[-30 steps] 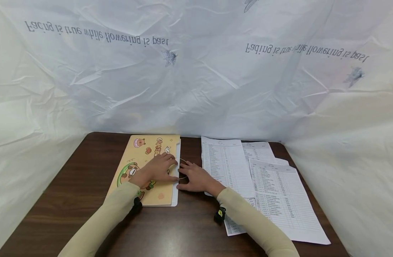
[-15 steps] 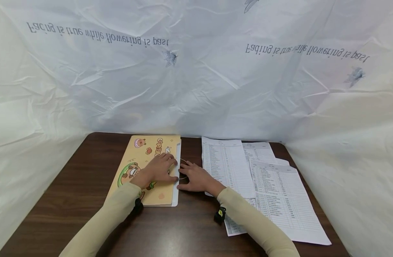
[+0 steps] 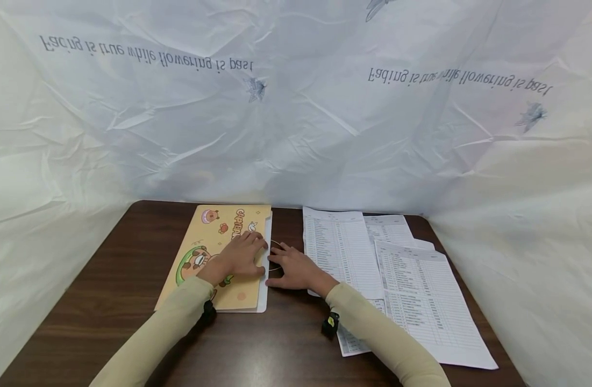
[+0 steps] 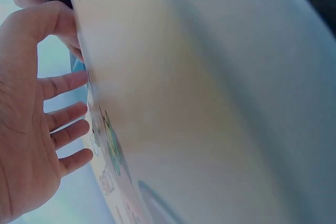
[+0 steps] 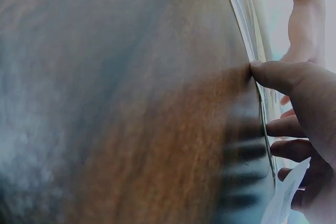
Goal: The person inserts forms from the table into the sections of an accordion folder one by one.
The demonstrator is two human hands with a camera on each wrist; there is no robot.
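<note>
A yellow cartoon folder [image 3: 213,220], printed with capybaras, lies closed on the table with a white inner edge [image 3: 263,295] showing along its right side. My left hand [image 3: 236,258] rests on its cover, fingertips near that side; the left wrist view shows these fingers spread against the cover [image 4: 131,77]. My right hand [image 3: 296,269] lies on the table beside the folder, fingertips close to its edge. A thin pale cord [image 3: 275,269] curves out between the two hands. In the right wrist view, the right thumb [image 5: 273,74] touches the folder's edge.
Several printed sheets [image 3: 344,247] overlap on the right of the brown table [image 3: 107,258], one large sheet [image 3: 431,301] on top. The right forearm passes over some of them. White sheeting [image 3: 296,134] hangs behind the table and at both sides.
Both hands keep nearly the same place at the folder's right edge. The left thumb has shifted slightly, leftward from the edge. The sheets lie as before.
</note>
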